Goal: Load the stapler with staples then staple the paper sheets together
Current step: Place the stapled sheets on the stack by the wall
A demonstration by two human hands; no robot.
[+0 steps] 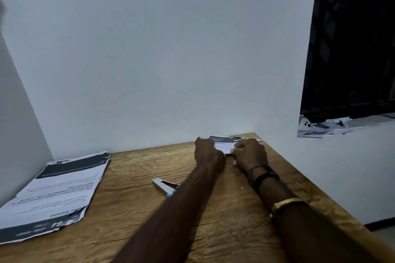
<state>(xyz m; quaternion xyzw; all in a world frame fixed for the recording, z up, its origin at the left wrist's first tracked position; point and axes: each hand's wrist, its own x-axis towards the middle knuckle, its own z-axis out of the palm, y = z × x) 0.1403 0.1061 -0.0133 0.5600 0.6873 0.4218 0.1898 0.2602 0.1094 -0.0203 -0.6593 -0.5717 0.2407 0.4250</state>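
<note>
**Hand and Workpiece Status: Sheets at Far Right Corner**

The right hand [250, 153] pinches the near edge of the small white, dark-headed printed paper sheets [222, 145], which lie at the far right corner of the brown wood-grain table [139, 166], against the white wall [171, 60]. The left hand [208, 152] is curled at the left end of the sheets; its grip cannot be determined. The silver metal stapler [164, 184] lies flat mid-table, partly hidden by the left forearm. A loose stack of printed pages [62, 188] lies at the table's left edge.
</note>
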